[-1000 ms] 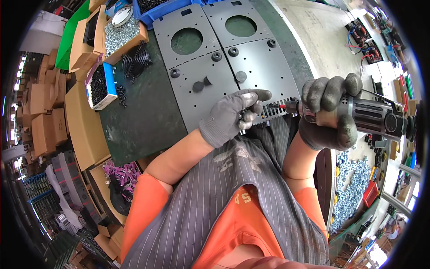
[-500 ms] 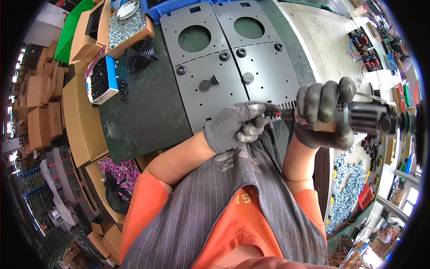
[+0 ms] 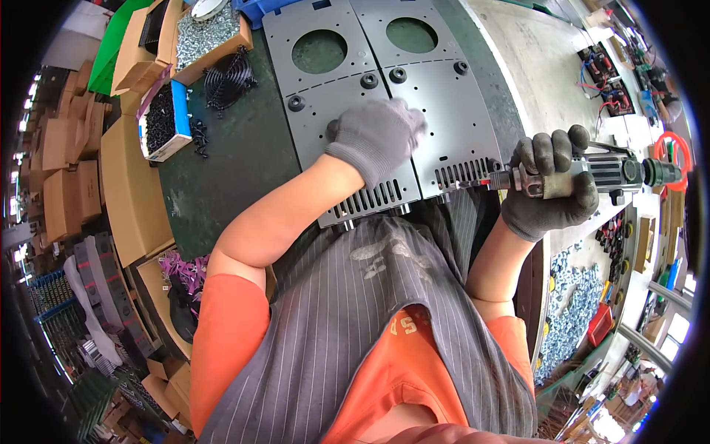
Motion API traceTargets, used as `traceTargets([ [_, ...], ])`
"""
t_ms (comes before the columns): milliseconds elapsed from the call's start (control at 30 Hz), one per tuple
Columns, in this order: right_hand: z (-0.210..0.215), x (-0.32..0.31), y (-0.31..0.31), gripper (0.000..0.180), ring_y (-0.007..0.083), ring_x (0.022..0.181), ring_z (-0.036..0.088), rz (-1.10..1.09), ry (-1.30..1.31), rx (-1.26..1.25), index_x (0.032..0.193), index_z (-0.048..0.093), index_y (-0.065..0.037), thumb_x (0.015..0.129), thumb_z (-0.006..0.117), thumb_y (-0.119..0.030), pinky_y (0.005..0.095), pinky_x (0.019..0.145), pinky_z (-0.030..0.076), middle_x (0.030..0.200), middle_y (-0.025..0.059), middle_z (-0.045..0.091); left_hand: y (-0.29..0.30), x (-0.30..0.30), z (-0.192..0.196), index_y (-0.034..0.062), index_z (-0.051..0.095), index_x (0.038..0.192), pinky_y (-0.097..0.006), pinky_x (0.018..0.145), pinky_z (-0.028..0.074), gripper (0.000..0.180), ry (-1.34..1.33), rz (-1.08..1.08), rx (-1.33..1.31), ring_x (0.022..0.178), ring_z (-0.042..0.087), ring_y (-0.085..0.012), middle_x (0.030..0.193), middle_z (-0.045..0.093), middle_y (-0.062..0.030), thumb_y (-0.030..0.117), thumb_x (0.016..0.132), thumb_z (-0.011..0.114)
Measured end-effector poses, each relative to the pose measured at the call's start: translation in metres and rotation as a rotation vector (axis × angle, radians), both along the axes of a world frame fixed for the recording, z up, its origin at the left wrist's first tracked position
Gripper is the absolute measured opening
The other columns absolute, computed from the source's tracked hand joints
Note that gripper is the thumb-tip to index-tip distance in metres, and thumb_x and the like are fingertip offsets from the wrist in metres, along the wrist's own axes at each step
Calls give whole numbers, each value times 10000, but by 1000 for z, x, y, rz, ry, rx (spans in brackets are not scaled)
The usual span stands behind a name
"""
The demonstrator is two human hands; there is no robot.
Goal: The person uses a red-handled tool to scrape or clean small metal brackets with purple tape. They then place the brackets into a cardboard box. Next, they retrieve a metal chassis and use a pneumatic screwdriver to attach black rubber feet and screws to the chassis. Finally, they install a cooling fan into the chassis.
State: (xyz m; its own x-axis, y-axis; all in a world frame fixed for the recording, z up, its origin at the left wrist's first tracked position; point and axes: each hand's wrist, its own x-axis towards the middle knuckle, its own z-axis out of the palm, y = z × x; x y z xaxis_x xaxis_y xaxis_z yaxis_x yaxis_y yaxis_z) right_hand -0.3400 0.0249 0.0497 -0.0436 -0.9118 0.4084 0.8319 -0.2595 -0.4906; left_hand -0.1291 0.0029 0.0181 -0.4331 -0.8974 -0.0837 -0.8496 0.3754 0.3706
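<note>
My left hand (image 3: 377, 137), in a grey glove, rests flat on the left one of two grey metal panels (image 3: 333, 96), near the seam between them; whether it holds anything small I cannot tell. Each panel has a large round hole, black round fittings and a row of vent slots along the near edge. The right panel (image 3: 451, 111) lies beside it. My right hand (image 3: 551, 189), in a dark glove, grips a black powered screwdriver (image 3: 614, 172) held level, its tip pointing left at the right panel's near edge.
A cardboard box of silver screws (image 3: 211, 33), a blue-edged box of black screws (image 3: 163, 122) and a black wire fan guard (image 3: 229, 74) sit at the bench's left. Cardboard cartons line the far left. Red and black wired parts (image 3: 606, 70) lie at the right. A bin of silver parts (image 3: 573, 296) is lower right.
My left hand has left the screwdriver's tip and moved up and left onto the panels. The screwdriver stays in my right hand, at about the same height.
</note>
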Motion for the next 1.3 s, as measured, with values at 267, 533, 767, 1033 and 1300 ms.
traceTargets([
  [267,-6,3,18,483,169,652,458,-126,259,-6,1160,437,-50,746,588,-249,311,626,363,778,46,472,36,-14,-17,150,617,1141,-405,720,499,355,244,11,94,836,631,-309,957,644,-124,348,846,598],
  [533,-25,12,14,450,168,623,506,-24,270,-71,1187,453,-44,778,622,-126,322,576,414,800,88,549,54,-15,-31,178,632,1106,-397,653,497,341,269,-33,-8,749,630,-271,857,635,-87,347,810,637],
  [767,-29,43,20,460,116,483,429,-124,472,19,1144,465,-61,737,681,-59,310,549,431,637,18,475,56,-19,-27,119,636,937,-401,645,491,299,233,-23,-56,749,618,-273,797,609,-86,394,821,608],
  [1033,-40,42,13,417,157,550,491,34,510,12,1039,512,-69,693,738,-122,328,547,450,690,46,509,58,-22,-28,69,609,825,-399,652,495,382,156,25,-64,746,619,-278,778,603,-98,449,833,581],
  [1300,-41,40,8,515,193,626,556,108,546,52,1067,492,-45,658,788,-145,307,550,480,775,87,564,48,-16,-15,54,635,908,-384,673,496,299,305,30,173,709,618,-255,764,608,-102,344,845,597],
])
